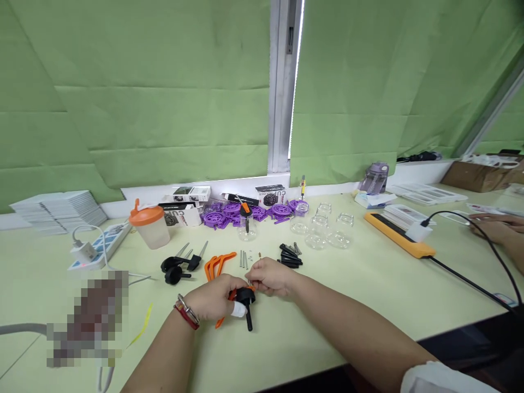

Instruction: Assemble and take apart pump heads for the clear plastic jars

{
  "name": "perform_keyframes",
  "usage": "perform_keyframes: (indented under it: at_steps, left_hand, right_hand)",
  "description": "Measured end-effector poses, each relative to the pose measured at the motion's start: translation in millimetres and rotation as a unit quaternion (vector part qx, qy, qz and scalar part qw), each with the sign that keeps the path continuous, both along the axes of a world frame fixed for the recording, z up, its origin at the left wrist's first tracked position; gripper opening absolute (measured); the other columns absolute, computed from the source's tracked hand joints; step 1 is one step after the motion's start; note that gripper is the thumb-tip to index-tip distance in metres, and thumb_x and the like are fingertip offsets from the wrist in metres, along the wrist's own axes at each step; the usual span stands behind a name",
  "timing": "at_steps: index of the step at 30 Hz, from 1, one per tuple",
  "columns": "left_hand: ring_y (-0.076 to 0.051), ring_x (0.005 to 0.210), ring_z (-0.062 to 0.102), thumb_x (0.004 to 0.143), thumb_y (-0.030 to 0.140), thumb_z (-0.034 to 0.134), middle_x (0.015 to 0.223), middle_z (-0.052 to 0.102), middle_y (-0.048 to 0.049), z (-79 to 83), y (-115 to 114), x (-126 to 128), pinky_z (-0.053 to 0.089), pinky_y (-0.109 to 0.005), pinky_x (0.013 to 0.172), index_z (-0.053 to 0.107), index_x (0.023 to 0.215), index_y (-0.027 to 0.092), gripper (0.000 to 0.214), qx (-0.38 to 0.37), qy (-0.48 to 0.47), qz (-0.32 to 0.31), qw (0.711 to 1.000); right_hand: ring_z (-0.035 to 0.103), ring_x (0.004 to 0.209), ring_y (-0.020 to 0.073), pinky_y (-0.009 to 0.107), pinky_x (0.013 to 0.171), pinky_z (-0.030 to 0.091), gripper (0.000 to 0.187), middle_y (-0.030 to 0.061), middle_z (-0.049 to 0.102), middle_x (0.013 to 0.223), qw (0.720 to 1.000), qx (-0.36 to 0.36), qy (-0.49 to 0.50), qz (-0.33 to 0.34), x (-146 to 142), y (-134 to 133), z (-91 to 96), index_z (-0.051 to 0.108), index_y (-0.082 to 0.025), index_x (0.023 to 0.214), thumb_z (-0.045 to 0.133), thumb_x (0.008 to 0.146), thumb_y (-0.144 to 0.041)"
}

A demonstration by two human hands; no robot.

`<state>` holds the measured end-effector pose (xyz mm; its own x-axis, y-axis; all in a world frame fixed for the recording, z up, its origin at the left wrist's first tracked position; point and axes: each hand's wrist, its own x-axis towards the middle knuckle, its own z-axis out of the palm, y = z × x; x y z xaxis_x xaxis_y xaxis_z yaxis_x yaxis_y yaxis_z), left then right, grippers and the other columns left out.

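My left hand is closed around a small black and orange clamp-like part held just above the pale green table; a bracelet sits on that wrist and one fingertip is wrapped in white. My right hand is curled beside it, fingers pinched against the orange end of the same part. What the pinch holds, if anything, is too small to see. Orange handles, thin metal pins and black pieces lie just beyond my hands.
Black clamp parts, an orange-lidded cup, purple wheels, small glass jars and boxes line the back. A power strip is at left, a yellow-orange device with a black cable at right. Another person's hand rests far right.
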<state>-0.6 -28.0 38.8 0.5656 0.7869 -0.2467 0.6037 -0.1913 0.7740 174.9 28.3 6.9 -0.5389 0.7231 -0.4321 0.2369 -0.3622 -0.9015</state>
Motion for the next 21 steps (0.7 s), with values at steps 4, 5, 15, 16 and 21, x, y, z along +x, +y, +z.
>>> perform_keyframes:
  at_steps: [4, 5, 15, 16, 21]
  left_hand:
    - [-0.014, 0.067, 0.053, 0.062, 0.032, 0.071, 0.075, 0.061, 0.0004, 2.0, -2.5, -3.4, 0.046, -0.024, 0.064, 0.066, 0.087, 0.017, 0.029, -0.088, -0.035, -0.040, 0.995]
    - [-0.015, 0.068, 0.055, 0.061, 0.033, 0.073, 0.077, 0.063, -0.0001, 2.4, -2.9, -4.5, 0.047, -0.024, 0.064, 0.067, 0.088, 0.017, 0.031, -0.108, -0.041, -0.051, 0.992]
    - [-0.013, 0.064, 0.054, 0.063, 0.036, 0.072, 0.073, 0.063, 0.0005, -3.9, 4.3, -20.2, 0.046, -0.022, 0.061, 0.068, 0.084, 0.016, 0.029, -0.091, -0.044, -0.034, 0.994]
    - [-0.012, 0.063, 0.053, 0.064, 0.036, 0.072, 0.071, 0.063, 0.0010, -4.2, 5.1, -21.6, 0.045, -0.022, 0.061, 0.068, 0.082, 0.016, 0.028, -0.079, -0.037, -0.027, 0.996]
    - [-0.012, 0.061, 0.050, 0.062, 0.032, 0.069, 0.068, 0.059, 0.0019, -5.8, 8.8, -25.6, 0.042, -0.022, 0.058, 0.066, 0.078, 0.016, 0.023, -0.030, -0.014, 0.013, 0.999]
  right_hand:
    - [0.033, 0.035, 0.0047, 0.019, 0.036, 0.022, 0.017, -0.0070, 0.045, 0.046, 0.987, 0.105, 0.021, -0.120, -11.0, 13.3, 4.6, 0.046, -0.018, 0.064, 0.053, 0.078, -0.024]
    - [0.038, 0.037, 0.0056, 0.019, 0.039, 0.027, 0.015, -0.0060, 0.047, 0.049, 0.975, 0.168, 0.020, -0.141, -14.3, 18.2, 6.1, 0.048, -0.018, 0.067, 0.050, 0.080, -0.025]
    - [0.057, 0.077, 0.0191, 0.030, 0.069, 0.042, 0.020, 0.0096, 0.063, 0.087, 0.575, 0.723, -0.340, 0.176, -34.0, 32.7, -11.5, 0.063, -0.012, 0.087, 0.044, 0.085, -0.008]
    - [0.056, 0.079, 0.0195, 0.030, 0.069, 0.042, 0.020, 0.0091, 0.063, 0.086, 0.563, 0.726, -0.348, 0.185, -34.1, 31.9, -13.4, 0.064, -0.012, 0.086, 0.044, 0.085, -0.009]
    - [0.053, 0.084, 0.0199, 0.029, 0.074, 0.041, 0.024, 0.0088, 0.062, 0.080, 0.594, 0.706, -0.331, 0.199, -32.9, 32.1, -15.4, 0.066, -0.013, 0.076, 0.044, 0.086, -0.012]
